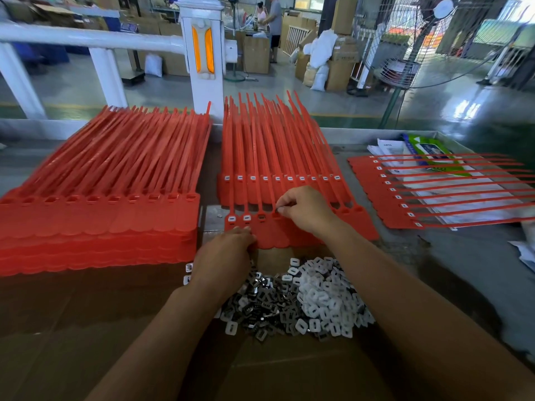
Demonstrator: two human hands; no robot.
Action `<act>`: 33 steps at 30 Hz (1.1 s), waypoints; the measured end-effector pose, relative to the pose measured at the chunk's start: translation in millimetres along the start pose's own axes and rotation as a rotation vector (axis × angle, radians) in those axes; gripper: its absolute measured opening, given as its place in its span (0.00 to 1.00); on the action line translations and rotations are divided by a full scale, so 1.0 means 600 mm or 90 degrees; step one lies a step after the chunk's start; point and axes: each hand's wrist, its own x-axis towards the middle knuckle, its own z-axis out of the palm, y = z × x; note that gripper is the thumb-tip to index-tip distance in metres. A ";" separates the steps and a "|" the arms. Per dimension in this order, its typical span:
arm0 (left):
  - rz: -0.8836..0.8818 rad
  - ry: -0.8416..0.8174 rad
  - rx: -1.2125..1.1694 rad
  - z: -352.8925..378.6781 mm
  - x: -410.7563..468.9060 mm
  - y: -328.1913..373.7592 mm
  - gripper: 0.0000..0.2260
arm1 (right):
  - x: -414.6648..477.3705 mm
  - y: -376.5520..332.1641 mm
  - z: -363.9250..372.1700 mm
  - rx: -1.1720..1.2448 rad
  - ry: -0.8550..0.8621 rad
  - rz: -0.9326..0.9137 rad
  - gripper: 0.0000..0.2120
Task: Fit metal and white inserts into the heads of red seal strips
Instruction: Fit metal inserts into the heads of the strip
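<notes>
We count two hands: the left hand and the right hand. Red strips lie in four lots: a left stack, a rear sheet, a front sheet and a right sheet. The stack's top layer shows ten heads. The rear and right sheets each show ten heads with white inserts. On the front sheet two heads hold white and one holds metal. One metal insert is pinched in the right hand. Two loose heaps, the metal heap and the white heap, are past counting.

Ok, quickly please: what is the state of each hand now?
Left hand: open, fingers resting on the red strip sheet.
Right hand: closed, pinching a metal insert at a strip head.
</notes>
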 end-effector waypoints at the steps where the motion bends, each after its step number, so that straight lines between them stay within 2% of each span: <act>1: 0.000 0.001 -0.001 0.000 0.000 0.000 0.19 | 0.001 0.001 0.002 -0.001 -0.013 0.005 0.06; 10: 0.000 -0.003 -0.001 0.000 -0.001 0.000 0.19 | 0.011 0.004 0.012 -0.078 -0.066 0.021 0.06; 25: -0.002 -0.013 0.001 -0.002 -0.003 0.001 0.19 | 0.027 0.001 0.018 -0.037 -0.029 0.087 0.04; 33: -0.005 -0.008 0.002 -0.002 -0.003 0.003 0.19 | 0.024 0.002 0.009 0.014 -0.064 0.072 0.06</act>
